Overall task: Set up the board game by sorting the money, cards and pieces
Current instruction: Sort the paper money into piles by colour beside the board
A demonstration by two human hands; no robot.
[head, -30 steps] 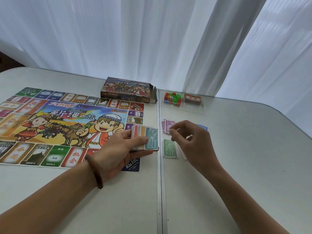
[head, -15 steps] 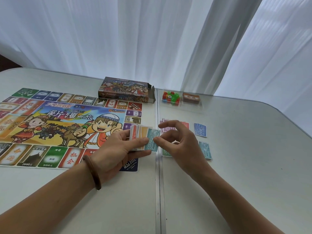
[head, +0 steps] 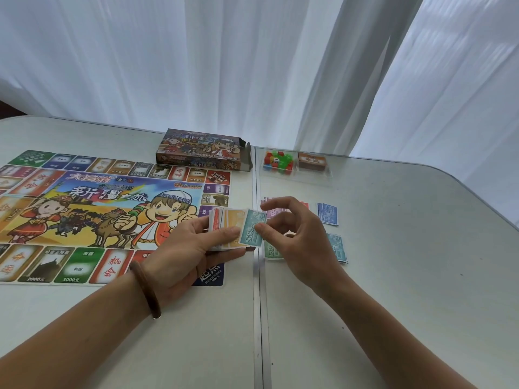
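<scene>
Currently sorting money. Left hand (head: 193,248) grips a fanned stack of bills (head: 227,228) over the near-right corner of the board (head: 84,209), thumb on top, fingers underneath. The fan keeps each colour readable.

Right hand (head: 297,237) pinches the right edge of the top teal bill (head: 252,227), marked 1000, with its thumb. The other fingers arch loosely above.

My guess: it goes to the teal pile (head: 338,248), just right of that hand.

Sorted piles lie right of the table seam (head: 258,304): pink pile (head: 273,213), red pile (head: 304,204) and blue pile (head: 328,214) far, green pile (head: 271,251) and teal near. They're kept apart so colours don't mix.

There's bare table (head: 407,290) right of and nearer than the piles, so room for more. The right hand hangs over the green pile, so a low drag could scatter it.

Box (head: 202,150), pieces (head: 278,161) and card deck (head: 311,161) sit far, out of the path.
</scene>
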